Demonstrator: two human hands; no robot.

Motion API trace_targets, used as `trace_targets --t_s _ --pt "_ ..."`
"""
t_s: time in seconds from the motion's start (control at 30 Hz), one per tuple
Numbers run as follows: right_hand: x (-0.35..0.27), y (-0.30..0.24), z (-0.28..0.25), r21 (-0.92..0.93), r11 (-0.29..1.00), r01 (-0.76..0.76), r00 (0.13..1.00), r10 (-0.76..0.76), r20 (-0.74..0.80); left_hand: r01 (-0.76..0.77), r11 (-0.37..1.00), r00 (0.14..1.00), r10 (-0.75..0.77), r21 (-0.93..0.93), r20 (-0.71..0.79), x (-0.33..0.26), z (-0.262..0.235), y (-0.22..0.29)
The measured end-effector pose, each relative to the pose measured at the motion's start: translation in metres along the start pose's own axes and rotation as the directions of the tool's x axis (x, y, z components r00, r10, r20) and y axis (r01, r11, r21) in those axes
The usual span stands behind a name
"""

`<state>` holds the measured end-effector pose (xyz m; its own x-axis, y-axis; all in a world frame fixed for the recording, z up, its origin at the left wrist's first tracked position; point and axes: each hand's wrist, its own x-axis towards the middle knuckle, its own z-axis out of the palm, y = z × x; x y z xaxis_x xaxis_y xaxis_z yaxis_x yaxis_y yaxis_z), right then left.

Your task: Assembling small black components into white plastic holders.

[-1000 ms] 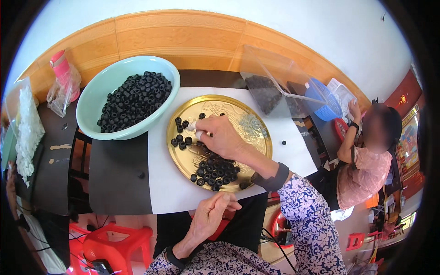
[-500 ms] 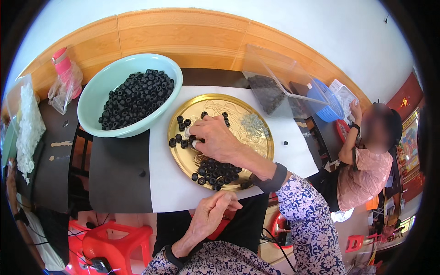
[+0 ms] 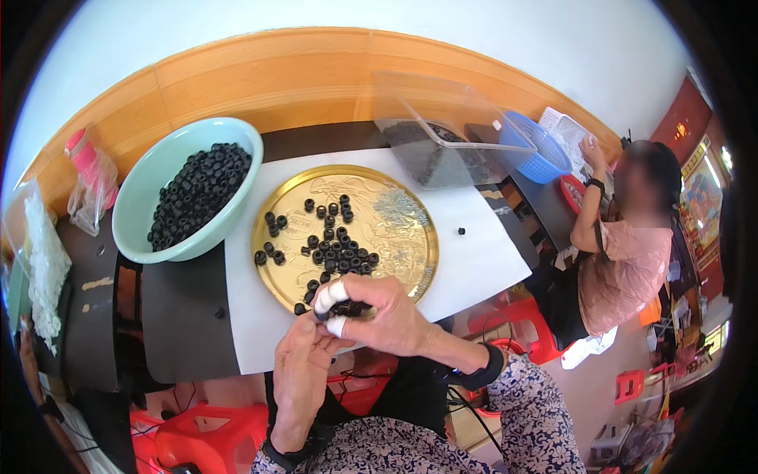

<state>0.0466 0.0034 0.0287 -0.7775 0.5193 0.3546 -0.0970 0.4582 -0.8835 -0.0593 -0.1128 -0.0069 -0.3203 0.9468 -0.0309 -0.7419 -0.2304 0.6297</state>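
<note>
My right hand, with white coverings on its thumb and forefinger tips, pinches a small black cylindrical piece over the near edge of a round golden tray. My left hand meets it there, fingers drawn together against the right fingertips; what they grip is hidden. Several loose black pieces, short and hollow, lie scattered and clustered on the tray, some of them behind my right hand. Tiny silvery parts form a patch on the tray's far right.
A pale green basin of black pieces stands at left. At back right are a clear plastic box and a blue basket. White sheet lies under the tray. A co-worker sits at right, near red stools.
My right hand has drawn back from the tray's middle to its near edge, bringing a black piece to my left hand. My left hand has shifted left and upward. The whole view has shifted.
</note>
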Motion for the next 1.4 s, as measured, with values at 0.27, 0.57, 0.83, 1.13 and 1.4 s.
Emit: trace_targets --t_s 0.27,0.57,0.83,1.13,1.4 --pt "-0.032 -0.002 -0.004 0.072 0.997 -0.009 0.998 0.014 -0.069 0.085 0.996 0.994 -0.084 0.015 -0.064 -0.002 0.0 -0.006" --pt "-0.031 0.02 -0.059 -0.268 0.953 -0.142 0.961 0.068 -0.269 0.243 0.963 0.958 -0.257 0.117 0.126 -0.002 0.009 -0.015" --pt "-0.013 0.064 -0.105 -0.666 0.744 -0.049 0.993 -0.035 -0.111 0.322 0.883 0.928 -0.366 0.342 0.071 -0.002 0.011 -0.03" --pt "-0.011 0.061 -0.105 -0.18 0.949 -0.26 0.94 0.207 -0.27 0.38 0.901 0.912 -0.402 0.209 0.077 -0.005 0.018 -0.03" --pt "-0.013 0.062 -0.095 -0.484 0.869 -0.102 0.995 0.097 -0.036 0.33 0.849 0.92 -0.386 0.412 0.059 -0.008 0.02 -0.037"
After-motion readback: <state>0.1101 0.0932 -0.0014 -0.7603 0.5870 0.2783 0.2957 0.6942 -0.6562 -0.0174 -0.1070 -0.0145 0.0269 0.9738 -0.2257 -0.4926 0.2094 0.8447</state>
